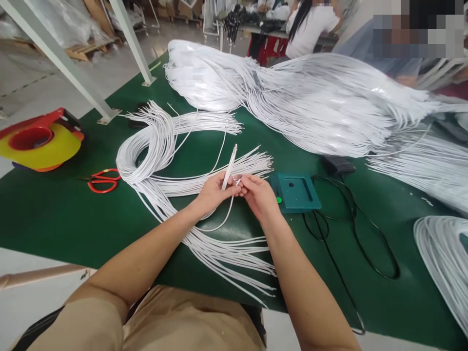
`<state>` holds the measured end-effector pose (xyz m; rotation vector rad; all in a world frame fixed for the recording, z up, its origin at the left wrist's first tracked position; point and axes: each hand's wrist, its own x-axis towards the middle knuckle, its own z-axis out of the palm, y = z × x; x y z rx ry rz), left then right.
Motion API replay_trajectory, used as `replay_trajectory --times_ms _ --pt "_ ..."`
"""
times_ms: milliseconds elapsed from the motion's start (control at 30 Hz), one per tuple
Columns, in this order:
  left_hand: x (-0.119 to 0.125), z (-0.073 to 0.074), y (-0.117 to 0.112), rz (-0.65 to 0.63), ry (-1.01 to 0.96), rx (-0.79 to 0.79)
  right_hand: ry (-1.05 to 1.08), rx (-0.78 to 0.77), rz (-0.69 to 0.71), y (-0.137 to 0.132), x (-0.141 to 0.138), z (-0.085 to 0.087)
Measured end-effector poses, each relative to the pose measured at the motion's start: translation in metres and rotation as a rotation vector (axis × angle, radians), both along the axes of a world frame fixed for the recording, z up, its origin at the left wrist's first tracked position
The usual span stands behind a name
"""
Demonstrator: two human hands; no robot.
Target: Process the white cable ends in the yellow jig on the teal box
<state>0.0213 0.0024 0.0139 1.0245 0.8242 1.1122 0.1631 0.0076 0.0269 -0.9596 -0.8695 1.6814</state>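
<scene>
My left hand (215, 189) is closed round a thin, flat bunch of white cable ends (229, 168) that point up and away. Its thumb and fingertips meet those of my right hand (259, 192), which pinches the end of one white cable (230, 212). That cable curves down in a loop below my hands. Under and behind them lies a coiled bundle of white cables (135, 156), its loose ends fanned out to the right in several groups. Just right of my right hand sits a teal box (297, 192) with a recessed top and a green button.
Red-handled scissors (104, 180) and a yellow and red tape dispenser (40, 139) lie at left on the green table (73, 214). Large white cable bundles (314, 97) fill the back. A black cord (360, 214) loops at right, near another coil (444, 258). Two people are beyond.
</scene>
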Motion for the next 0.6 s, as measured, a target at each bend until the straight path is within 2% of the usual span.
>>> replay_trajectory --times_ms 100,200,400,600 --pt "-0.0028 -0.0045 0.0002 0.030 0.043 0.016 0.081 -0.069 0.055 0.0006 0.0016 0.0005" --pt "-0.0049 -0.0070 0.0003 0.068 0.124 0.045 0.094 -0.059 0.067 -0.0001 0.0029 0.0013" --pt "-0.0042 -0.0013 -0.0008 0.105 0.108 0.083 0.056 0.021 0.004 -0.0049 -0.0002 0.0035" --pt "-0.0071 0.0011 -0.0023 0.149 0.190 0.082 0.147 -0.081 0.039 -0.0074 -0.0049 0.0060"
